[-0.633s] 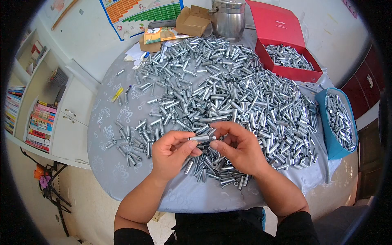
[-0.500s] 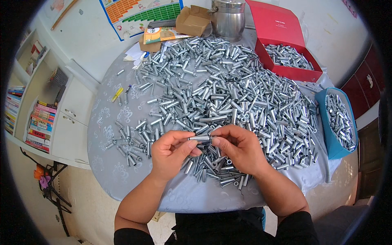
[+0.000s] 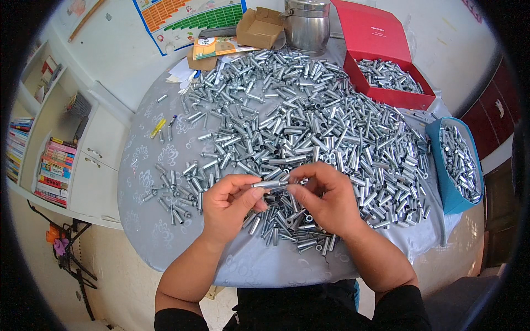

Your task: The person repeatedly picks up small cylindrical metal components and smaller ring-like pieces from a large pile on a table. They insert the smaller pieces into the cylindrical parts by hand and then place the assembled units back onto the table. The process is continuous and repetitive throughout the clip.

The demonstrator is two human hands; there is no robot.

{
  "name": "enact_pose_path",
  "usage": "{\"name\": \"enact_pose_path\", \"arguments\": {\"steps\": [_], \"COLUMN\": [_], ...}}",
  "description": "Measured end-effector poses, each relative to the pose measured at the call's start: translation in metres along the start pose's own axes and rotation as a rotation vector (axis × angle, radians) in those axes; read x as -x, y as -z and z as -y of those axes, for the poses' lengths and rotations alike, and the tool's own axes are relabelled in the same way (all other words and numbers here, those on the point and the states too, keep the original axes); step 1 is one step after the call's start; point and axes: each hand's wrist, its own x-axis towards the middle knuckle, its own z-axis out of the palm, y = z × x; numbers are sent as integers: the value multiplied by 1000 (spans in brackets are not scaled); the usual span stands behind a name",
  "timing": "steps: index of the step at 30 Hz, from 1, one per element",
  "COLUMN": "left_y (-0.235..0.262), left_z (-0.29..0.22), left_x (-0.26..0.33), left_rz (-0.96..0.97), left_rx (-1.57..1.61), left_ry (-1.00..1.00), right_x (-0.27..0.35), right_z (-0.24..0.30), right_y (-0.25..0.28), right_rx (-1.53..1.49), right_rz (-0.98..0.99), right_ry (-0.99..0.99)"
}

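Pinching a metal sleeve (image 3: 269, 185) by its left end, the left hand (image 3: 223, 208) holds its long axis crosswise above the fastener heap (image 3: 331, 124); the right hand (image 3: 332, 205) curls thumb and forefinger at the sleeve's right end, grip unclear.

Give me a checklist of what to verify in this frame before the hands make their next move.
1. Tube held by the left hand: ok, pinched between thumb and fingers.
2. Right hand near the tube's other end: ok, thumb and fingertips are there.
3. Right fingertips firmly closed on it: cannot tell.
4. Space below the hands free of loose parts: not ok, the pile spreads beneath them.
5. Red box open: ok, lid up, metal parts inside.
6. Blue bin upright: ok, at the table's right side, holding metal parts.
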Motion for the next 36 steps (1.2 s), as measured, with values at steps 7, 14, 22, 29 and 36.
{"name": "enact_pose_path", "arguments": {"steps": [7, 14, 22, 29, 36], "left_y": [-1, -2, 6, 6, 15], "left_z": [0, 0, 1, 0, -20], "left_x": [3, 4, -7, 1, -13], "left_rz": [47, 9, -141, 70, -386], "left_rx": [-33, -43, -32, -13, -183], "left_ry": [29, 57, -23, 4, -81], "right_x": [-2, -1, -5, -2, -8], "right_z": [3, 7, -7, 4, 1], "right_y": [-1, 0, 1, -1, 7], "right_rx": [7, 12, -28, -4, -478], "right_rz": [46, 64, -189, 7, -142], "right_ry": [169, 72, 73, 76, -178]}}
